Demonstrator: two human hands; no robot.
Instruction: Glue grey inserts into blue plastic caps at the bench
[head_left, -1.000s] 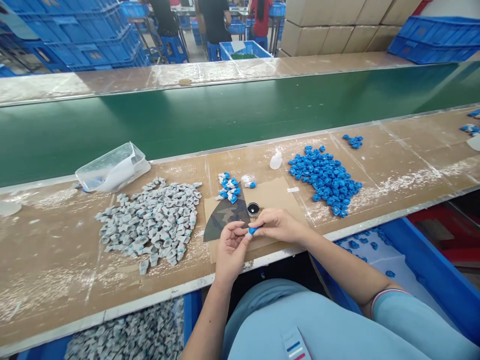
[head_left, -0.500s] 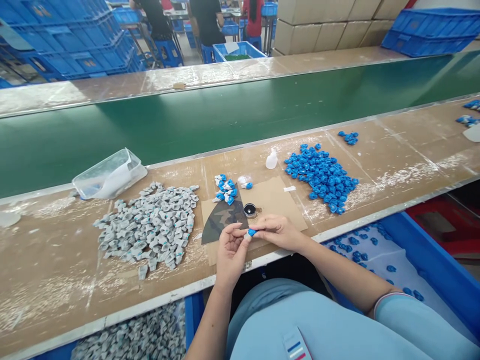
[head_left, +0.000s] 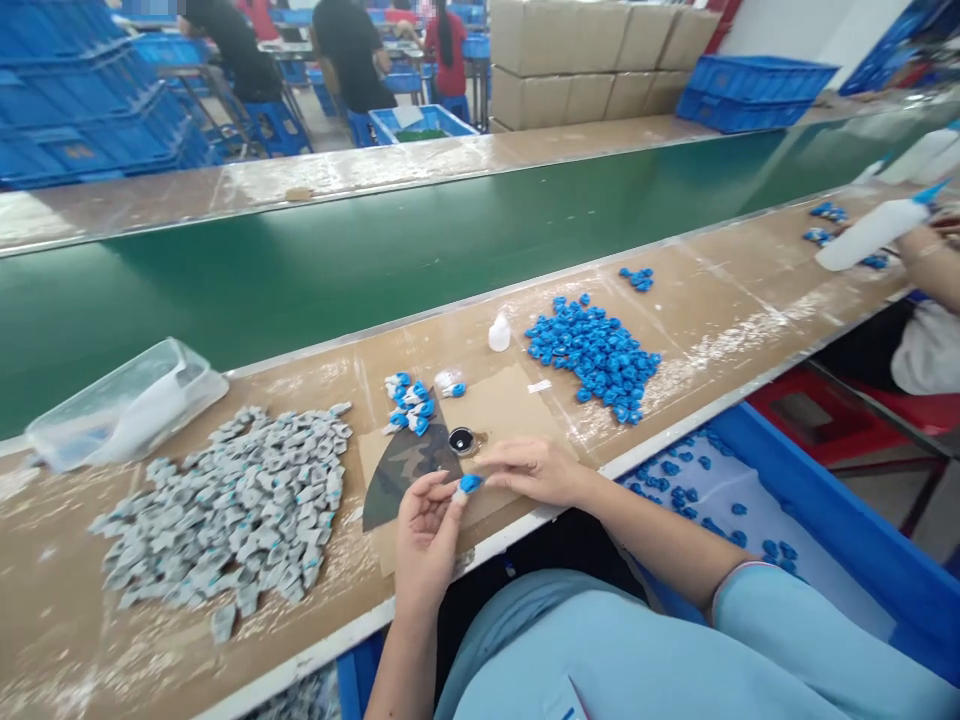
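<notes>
My left hand (head_left: 429, 525) pinches a small blue-and-white plastic piece (head_left: 469, 484) between thumb and fingertips, just over the bench's front edge. Close to its right side is my right hand (head_left: 534, 468), fingers stretched out and nothing visible in them. Ahead of both hands, a small round black dish (head_left: 461, 441) rests on a cardboard sheet (head_left: 495, 400). A dark camouflage-patterned piece (head_left: 397, 470) lies to its left. Behind that sits a cluster of joined blue-and-white pieces (head_left: 411, 402), with another white-and-blue piece (head_left: 451, 384) beside it.
Grey pieces (head_left: 240, 510) form a large pile at left, by a clear plastic tub (head_left: 127, 400). Blue pieces (head_left: 592, 350) are heaped at right, near a small white bottle (head_left: 499, 333). Beyond runs a green conveyor belt (head_left: 375, 240). A co-worker's arm (head_left: 930, 262) is at far right with a bottle (head_left: 874, 235).
My right fingers have come off the blue-and-white piece, which stays in my left hand. The view has swung right, bringing a co-worker's arm and bottle into sight.
</notes>
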